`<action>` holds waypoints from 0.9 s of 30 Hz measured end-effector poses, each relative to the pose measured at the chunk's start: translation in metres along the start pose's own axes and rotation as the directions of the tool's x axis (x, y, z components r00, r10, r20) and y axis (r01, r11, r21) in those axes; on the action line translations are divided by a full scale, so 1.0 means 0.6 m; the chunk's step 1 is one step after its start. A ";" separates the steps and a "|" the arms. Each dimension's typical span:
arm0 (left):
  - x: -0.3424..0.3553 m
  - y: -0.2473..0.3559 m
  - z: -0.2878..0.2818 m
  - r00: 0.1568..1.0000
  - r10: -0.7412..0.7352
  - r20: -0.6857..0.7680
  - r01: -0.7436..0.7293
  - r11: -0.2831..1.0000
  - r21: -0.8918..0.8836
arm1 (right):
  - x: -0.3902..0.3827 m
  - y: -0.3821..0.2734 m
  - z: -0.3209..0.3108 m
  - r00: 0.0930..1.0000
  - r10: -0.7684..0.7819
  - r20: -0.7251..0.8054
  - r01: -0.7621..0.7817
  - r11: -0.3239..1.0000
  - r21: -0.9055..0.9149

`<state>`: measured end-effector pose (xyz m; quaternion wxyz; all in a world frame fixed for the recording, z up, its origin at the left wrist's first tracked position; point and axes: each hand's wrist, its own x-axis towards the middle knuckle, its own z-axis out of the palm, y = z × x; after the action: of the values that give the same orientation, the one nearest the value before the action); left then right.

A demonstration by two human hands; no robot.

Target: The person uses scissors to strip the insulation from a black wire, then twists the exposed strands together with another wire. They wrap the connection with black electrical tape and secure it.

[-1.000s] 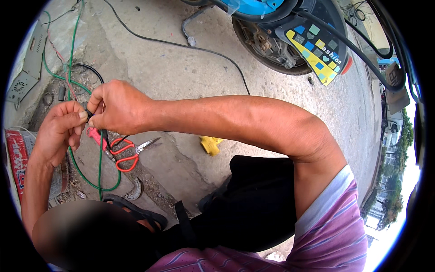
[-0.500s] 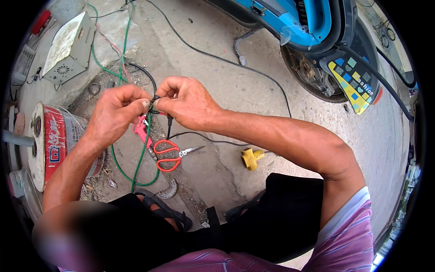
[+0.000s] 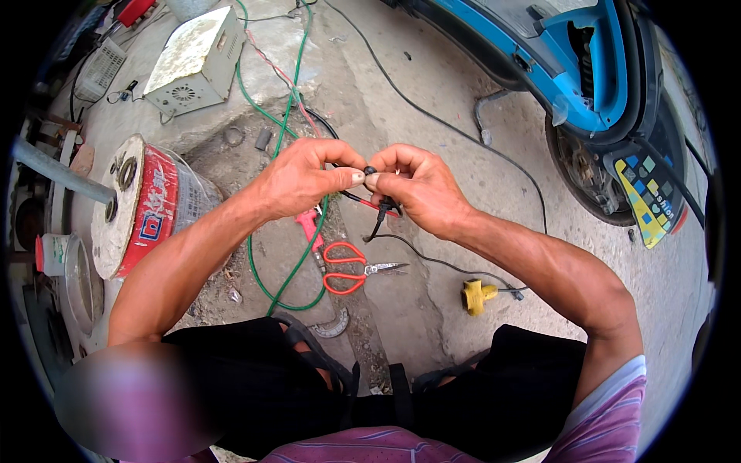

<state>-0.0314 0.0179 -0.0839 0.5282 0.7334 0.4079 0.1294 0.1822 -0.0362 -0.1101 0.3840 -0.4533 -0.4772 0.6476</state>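
Note:
My left hand [image 3: 309,179] and my right hand [image 3: 423,189] meet fingertip to fingertip, both pinching at a black cable [image 3: 370,170]. The exact spot between the thumbs is mostly covered. Just below, short red and black wires [image 3: 360,199] stick out, and a black cable connector [image 3: 382,211] hangs under my right fingers, its thin lead running down to the ground. Red-handled scissors [image 3: 345,267] lie on the ground with blades pointing right. Beside them is a pink-handled tool [image 3: 310,225], partly hidden behind my left hand. A green cord [image 3: 289,295] loops past it.
At left stand a red-and-white bucket [image 3: 164,202] with a round lid and a pale metal box [image 3: 193,65]. A blue scooter [image 3: 590,85] occupies the upper right. A yellow plug adapter [image 3: 477,296] and a long black cord [image 3: 448,127] lie on the concrete.
The whole scene has shifted rightward in view as my head turned. My hands keep pinching the cable, and the fingertips sit slightly differently, with the connector now hanging closer to my right hand.

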 end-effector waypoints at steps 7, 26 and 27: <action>0.004 0.021 0.007 0.995 -0.099 0.017 0.100 0.994 -0.043 | -0.001 0.007 -0.004 1.000 0.005 0.005 -0.005 1.000 -0.013; 0.018 0.011 0.027 0.973 -0.230 -0.035 0.217 0.951 -0.222 | -0.013 -0.005 0.006 0.986 -0.145 -0.080 0.108 0.929 -0.353; 0.017 0.014 0.027 0.973 -0.227 -0.050 0.213 0.956 -0.201 | -0.013 -0.006 0.006 0.985 -0.151 -0.083 0.112 0.926 -0.359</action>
<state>-0.0110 0.0138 -0.0856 0.5932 0.6230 0.4915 0.1357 0.1810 -0.0434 -0.1047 0.3641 -0.5165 -0.5934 0.4985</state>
